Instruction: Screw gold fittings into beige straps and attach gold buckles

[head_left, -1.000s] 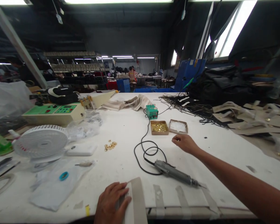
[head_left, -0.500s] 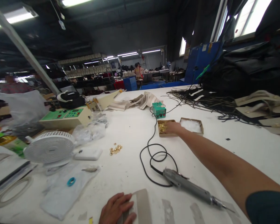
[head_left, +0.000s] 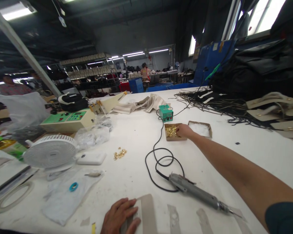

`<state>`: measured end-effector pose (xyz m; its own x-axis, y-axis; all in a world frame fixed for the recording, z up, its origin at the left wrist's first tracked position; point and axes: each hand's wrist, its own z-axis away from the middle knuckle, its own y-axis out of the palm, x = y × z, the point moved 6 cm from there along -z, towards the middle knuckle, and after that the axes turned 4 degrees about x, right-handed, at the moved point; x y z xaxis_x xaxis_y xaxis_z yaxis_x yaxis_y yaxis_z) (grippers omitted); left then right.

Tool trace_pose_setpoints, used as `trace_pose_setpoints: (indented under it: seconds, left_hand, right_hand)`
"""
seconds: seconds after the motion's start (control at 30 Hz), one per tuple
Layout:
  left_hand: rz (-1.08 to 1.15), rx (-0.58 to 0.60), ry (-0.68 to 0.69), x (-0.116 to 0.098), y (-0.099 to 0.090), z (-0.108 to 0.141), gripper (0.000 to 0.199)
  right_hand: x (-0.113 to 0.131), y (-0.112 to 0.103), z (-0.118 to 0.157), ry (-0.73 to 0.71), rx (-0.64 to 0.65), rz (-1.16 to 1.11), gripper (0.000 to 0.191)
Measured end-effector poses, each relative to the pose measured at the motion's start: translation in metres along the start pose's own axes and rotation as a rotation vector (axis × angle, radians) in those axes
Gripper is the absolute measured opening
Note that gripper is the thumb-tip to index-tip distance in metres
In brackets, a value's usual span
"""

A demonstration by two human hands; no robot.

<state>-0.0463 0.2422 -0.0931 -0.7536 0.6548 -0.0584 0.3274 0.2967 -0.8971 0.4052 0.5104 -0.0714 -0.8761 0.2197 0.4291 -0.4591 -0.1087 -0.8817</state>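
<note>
My left hand (head_left: 120, 216) lies at the table's near edge with its fingers stretched out over a beige and grey flat piece (head_left: 146, 211), holding it against the table. My right arm reaches forward, and my right hand (head_left: 185, 131) is at the right side of a small cardboard box (head_left: 177, 139) of tiny gold-coloured metal parts (head_left: 171, 131). Its fingers are drawn together, fingertips down among the parts; what they pinch is hidden. Between my hands lies a grey electric screwdriver (head_left: 195, 191), its bit pointing right, with a black cord (head_left: 146, 162) looped behind it.
A second box (head_left: 211, 131) holds white translucent material. Behind stands a green control unit (head_left: 166, 113). Loose gold pieces (head_left: 120, 154) lie left of the cord. Further left are a white fan (head_left: 51, 152), a white power bank (head_left: 91, 159) and blue tape (head_left: 73, 187). Dark cords (head_left: 210, 104) pile up at right.
My right hand has drawn back slightly to the right in the box, showing more of the gold parts. My left hand stays on the beige and grey piece. The view has shifted slightly.
</note>
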Motion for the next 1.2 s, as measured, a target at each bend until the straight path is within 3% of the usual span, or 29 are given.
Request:
trace_pose_setpoints:
  seconds: [0.13,0.23,0.47,0.7,0.97,1.1,1.2]
  left_hand:
    - [0.026,-0.008,-0.019,0.002,0.003,0.000,0.028]
    - [0.051,-0.031,-0.046,0.003,0.005,-0.002,0.030]
    - [0.117,-0.059,-0.076,0.001,0.003,-0.008,0.036]
    - [0.165,-0.034,-0.107,0.007,0.010,-0.009,0.042]
    - [0.201,-0.014,-0.128,0.010,0.011,-0.012,0.045]
    - [0.203,-0.014,-0.117,0.009,0.008,-0.016,0.050]
    - [0.210,-0.015,-0.117,0.012,0.012,-0.015,0.050]
  right_hand:
    - [-0.023,-0.029,0.023,-0.002,0.000,-0.187,0.028]
    - [-0.049,-0.040,0.058,0.004,0.005,-0.295,0.019]
    - [-0.106,-0.022,0.148,0.070,-0.007,-0.340,0.013]
    - [-0.135,-0.037,0.194,0.068,-0.206,-0.185,0.022]
    - [-0.152,-0.014,0.236,0.066,-0.304,-0.079,0.024]
    - [-0.183,-0.043,0.258,0.126,-0.406,-0.080,0.030]
    - [-0.213,-0.060,0.275,0.187,-0.414,-0.064,0.029]
